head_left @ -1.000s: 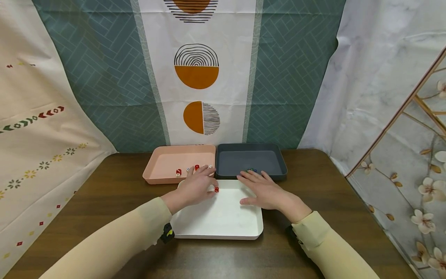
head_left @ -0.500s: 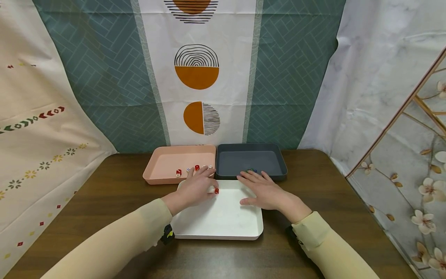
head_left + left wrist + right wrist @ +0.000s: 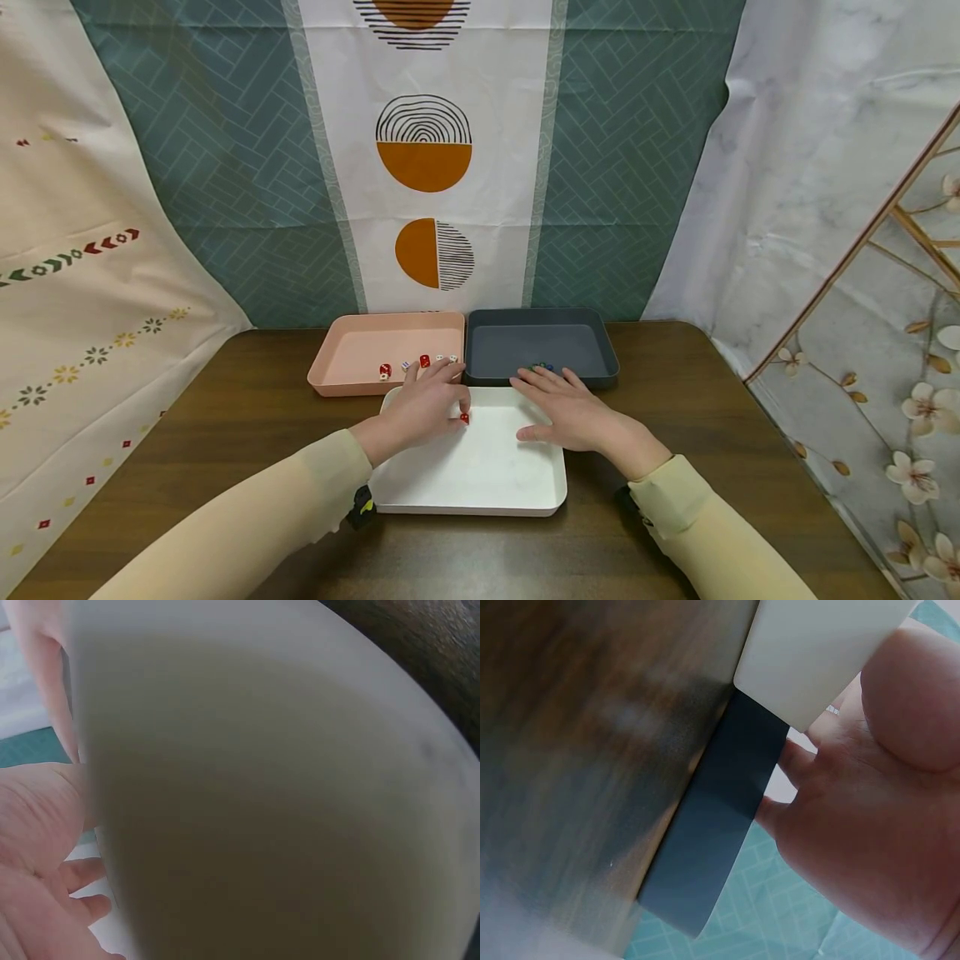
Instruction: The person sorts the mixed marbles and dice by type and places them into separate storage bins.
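Over the white tray (image 3: 480,479) in the head view, my left hand (image 3: 423,408) pinches a red die (image 3: 464,418) between thumb and index finger. The die is tilted on a corner, and the other fingers reach over the pink tray's near rim. My right hand (image 3: 566,410) is spread, its thumb above the white tray and its fingertips at the dark blue tray's near edge. In the right wrist view that palm (image 3: 870,795) shows beside both trays. A blurred sleeve (image 3: 277,802) blocks most of the left wrist view; part of the left hand (image 3: 37,847) shows.
Behind the white tray stand a pink tray (image 3: 397,335) with several red and white dice (image 3: 425,361), and a dark blue tray (image 3: 532,340) with a few small blue and green pieces (image 3: 542,366). All sit on a brown wooden table (image 3: 247,400) before hanging cloth (image 3: 600,167).
The red die has shifted slightly toward me and turned onto a corner as the left index finger and thumb closed around it. My right hand has stayed still.
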